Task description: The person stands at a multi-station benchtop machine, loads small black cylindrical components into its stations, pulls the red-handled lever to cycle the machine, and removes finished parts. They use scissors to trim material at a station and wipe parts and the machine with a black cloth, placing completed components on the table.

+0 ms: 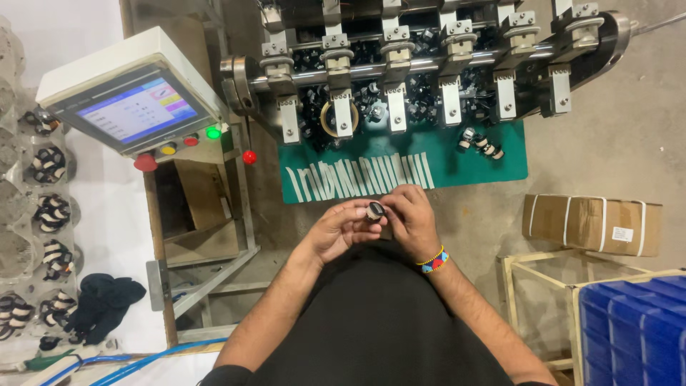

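Note:
My left hand (341,229) and my right hand (409,218) meet in front of me, both pinching a small round black and white coil part (375,211) between the fingertips. A beaded bracelet (433,261) is on my right wrist. Just beyond the hands a green mat (486,161) carries a row of white strips (357,175) and a few loose coil parts (480,143). Above the mat runs a winding machine (429,64) with several metal heads in a row.
A control panel with a screen (136,107) and coloured buttons (191,141) stands at the left. Clear trays of coil parts (50,214) line the far left. A strapped cardboard box (592,224) and blue bins (632,332) in a wooden frame are at the right.

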